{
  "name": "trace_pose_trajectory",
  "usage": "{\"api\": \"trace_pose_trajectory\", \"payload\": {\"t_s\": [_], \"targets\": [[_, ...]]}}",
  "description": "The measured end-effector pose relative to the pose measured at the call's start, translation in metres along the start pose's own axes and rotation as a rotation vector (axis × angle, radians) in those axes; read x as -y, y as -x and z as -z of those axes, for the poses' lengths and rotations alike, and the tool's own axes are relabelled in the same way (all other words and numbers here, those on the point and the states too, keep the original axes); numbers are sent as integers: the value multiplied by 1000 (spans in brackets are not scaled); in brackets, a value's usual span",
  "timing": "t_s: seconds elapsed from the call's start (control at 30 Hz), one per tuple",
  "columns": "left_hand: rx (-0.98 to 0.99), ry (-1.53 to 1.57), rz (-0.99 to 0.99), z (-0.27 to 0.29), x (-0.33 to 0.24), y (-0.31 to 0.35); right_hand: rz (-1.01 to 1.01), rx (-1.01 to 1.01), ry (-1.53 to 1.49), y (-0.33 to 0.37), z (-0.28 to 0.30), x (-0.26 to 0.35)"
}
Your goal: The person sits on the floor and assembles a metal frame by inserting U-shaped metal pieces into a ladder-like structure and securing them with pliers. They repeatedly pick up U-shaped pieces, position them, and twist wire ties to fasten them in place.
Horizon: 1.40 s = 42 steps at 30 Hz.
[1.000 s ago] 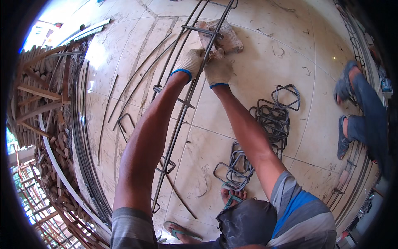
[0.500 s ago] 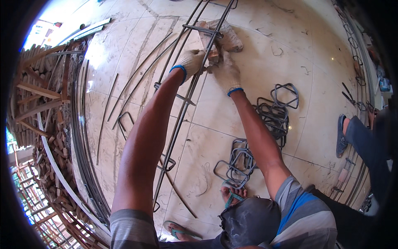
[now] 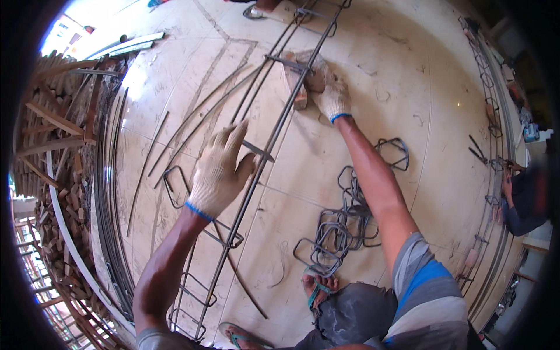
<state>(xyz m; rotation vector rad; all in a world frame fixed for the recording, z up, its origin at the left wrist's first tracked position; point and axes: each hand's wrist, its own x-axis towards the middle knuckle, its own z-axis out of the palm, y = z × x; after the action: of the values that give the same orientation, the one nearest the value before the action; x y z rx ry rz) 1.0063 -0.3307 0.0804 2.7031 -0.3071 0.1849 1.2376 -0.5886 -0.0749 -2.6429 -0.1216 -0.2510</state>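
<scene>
A long cage of steel rebar (image 3: 286, 109) with square stirrups runs from the top of the view down toward my feet. My left hand (image 3: 219, 169), in a white knit glove with a blue cuff, lies over its left bars. Its fingers are spread, the thumb close to a stirrup (image 3: 259, 151). Farther off, my gloved right hand (image 3: 333, 98) is closed on a rough brown block beside the cage, its fingertips partly hidden. A reddish brick piece (image 3: 299, 98) stands under the cage next to that block.
Loose bent stirrups (image 3: 332, 236) are heaped right of the cage, near my sandaled foot (image 3: 318, 289). Straight rods (image 3: 198, 119) lie to the left, beside stacked wood (image 3: 64, 221). At the right, a co-worker's hands (image 3: 507, 184) are at another cage (image 3: 487, 87). Pliers-like handles (image 3: 478, 150) lie nearby.
My left hand has left the blocks and come back toward me along the cage, opening. My right hand stays at the block, slightly farther right. A co-worker's hands have appeared at the right.
</scene>
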Motion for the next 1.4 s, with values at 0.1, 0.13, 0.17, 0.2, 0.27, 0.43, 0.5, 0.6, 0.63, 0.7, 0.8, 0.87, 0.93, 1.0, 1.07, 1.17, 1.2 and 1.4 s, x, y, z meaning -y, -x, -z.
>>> {"api": "trace_pose_trajectory", "payload": {"t_s": [0.1,0.13,0.17,0.2,0.27,0.43,0.5,0.6,0.63,0.7,0.8,0.87,0.93,1.0,1.07,1.17,1.2,1.4], "targets": [[79,-46,99,28,-3,33,-59,-2,43,7,11,-17],[127,-48,149,40,-1,45,-80,-7,85,14,13,-22],[176,-90,229,47,6,60,-126,19,106,24,19,-23],[166,-85,262,56,15,78,-171,44,114,33,24,-22],[119,-38,290,70,38,122,-240,55,113,57,35,-25],[271,220,610,109,90,232,-238,-31,191,95,37,-63],[381,399,770,121,106,274,-210,-89,357,115,41,-87],[365,338,963,160,106,351,-4,-119,261,128,62,-29],[374,343,970,163,110,361,27,-143,119,125,66,-30],[402,364,1017,166,116,389,166,-136,-224,144,75,-23],[279,428,1145,181,97,438,628,-104,-266,170,85,67],[223,382,1082,173,81,455,852,-83,-176,183,94,126],[328,210,997,170,69,459,923,-5,-208,195,91,171],[307,159,927,154,55,464,875,258,-177,214,77,202],[294,63,826,142,43,464,654,641,-76,244,65,235],[280,-8,675,128,24,440,580,849,-140,275,56,247],[279,16,592,122,24,434,514,916,-196,283,57,250],[225,-120,514,75,11,398,614,809,-260,294,48,249]]}}
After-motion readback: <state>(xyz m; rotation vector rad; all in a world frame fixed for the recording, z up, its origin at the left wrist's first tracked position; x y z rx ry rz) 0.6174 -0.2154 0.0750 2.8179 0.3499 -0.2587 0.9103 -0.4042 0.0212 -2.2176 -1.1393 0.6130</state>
